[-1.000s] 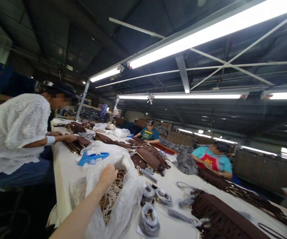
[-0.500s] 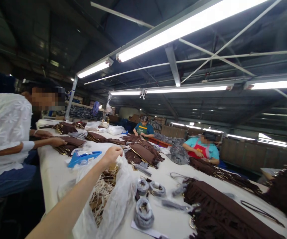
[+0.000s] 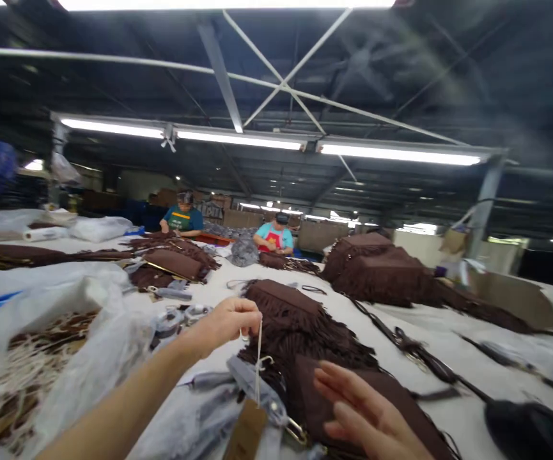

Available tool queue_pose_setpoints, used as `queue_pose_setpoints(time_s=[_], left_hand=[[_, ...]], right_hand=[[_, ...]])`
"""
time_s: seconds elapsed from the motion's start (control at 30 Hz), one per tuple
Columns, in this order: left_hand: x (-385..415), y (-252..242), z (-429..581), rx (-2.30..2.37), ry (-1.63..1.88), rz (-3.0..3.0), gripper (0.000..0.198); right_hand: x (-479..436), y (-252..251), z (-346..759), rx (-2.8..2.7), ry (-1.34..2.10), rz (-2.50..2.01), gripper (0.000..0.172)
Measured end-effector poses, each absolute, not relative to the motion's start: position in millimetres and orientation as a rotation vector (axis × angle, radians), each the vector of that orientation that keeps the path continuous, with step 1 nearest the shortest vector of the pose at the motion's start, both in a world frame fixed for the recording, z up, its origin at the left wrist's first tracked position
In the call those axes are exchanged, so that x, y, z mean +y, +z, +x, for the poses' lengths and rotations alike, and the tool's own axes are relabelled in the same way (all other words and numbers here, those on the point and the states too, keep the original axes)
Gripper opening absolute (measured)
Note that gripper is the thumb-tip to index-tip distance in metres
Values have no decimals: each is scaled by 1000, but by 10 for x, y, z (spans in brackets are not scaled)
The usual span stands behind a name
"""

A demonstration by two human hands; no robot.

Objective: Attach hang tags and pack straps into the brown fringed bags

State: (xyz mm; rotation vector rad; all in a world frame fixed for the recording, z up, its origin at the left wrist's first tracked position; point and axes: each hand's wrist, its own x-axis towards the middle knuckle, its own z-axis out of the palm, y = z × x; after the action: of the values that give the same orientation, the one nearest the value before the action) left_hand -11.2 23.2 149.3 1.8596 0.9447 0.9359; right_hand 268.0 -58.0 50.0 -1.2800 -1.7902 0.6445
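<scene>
My left hand (image 3: 225, 322) is closed in a pinch on the white string of a brown card hang tag (image 3: 246, 429), which dangles below it over the table. My right hand (image 3: 357, 409) lies open, fingers stretched out, on a dark brown fringed bag (image 3: 305, 326) in front of me. A metal ring (image 3: 296, 433) on that bag shows beside the tag. To my left stands an open clear plastic bag (image 3: 89, 338) filled with several more stringed tags (image 3: 31, 364).
A long white table (image 3: 449, 326) carries more brown fringed bags (image 3: 381, 271), straps (image 3: 415, 351) and grey wrapped bundles (image 3: 175, 319). Two co-workers, one in green (image 3: 180, 220) and one in a red apron (image 3: 272, 236), sit at the far side. Fluorescent tubes hang overhead.
My left hand came out of the plastic bag and moved right, now pinching a tag's string. The view swung right; my right hand and the fringed bag came into view.
</scene>
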Motion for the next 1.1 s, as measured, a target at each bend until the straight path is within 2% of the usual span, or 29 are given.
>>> queue_pose_setpoints(time_s=[0.03,0.1,0.17,0.27,0.4,0.63,0.8,0.9,0.97,1.03,1.1], left_hand=[[201,1420,45,923,897,1930,23],[114,1317,304,907,839,2138,21],[21,1280,478,908,778,2368,24],[-55,1276,590,870,675,2504,25],[20,1116,582,796,610,2321,21],[186,477,593,746,601,1930,23],[124,256,616,761,779,1937,28],[62,145,647,869,828,2169,16],[36,55,692,1017,774,2381,6],[36,-30,748,1119,643,2587,13],[69,-91,784,1134,516,2746,7]], right_hand=[[-617,564,2578,-1591,990,-1100,60],[-634,691,2360,-1305,1297,-879,74],[-613,785,2198,-1171,1455,-751,73],[-572,809,2146,-1138,1512,-719,59],[-496,673,2281,-1277,1350,-876,40],[-304,471,2397,-1709,844,-1143,18],[-248,478,2468,-1872,678,-1189,14],[-263,563,2537,-2047,435,-1220,15],[-278,621,2574,-2172,305,-1245,16],[-285,655,2591,-2287,222,-1280,16],[-281,665,2584,-2398,146,-1330,17]])
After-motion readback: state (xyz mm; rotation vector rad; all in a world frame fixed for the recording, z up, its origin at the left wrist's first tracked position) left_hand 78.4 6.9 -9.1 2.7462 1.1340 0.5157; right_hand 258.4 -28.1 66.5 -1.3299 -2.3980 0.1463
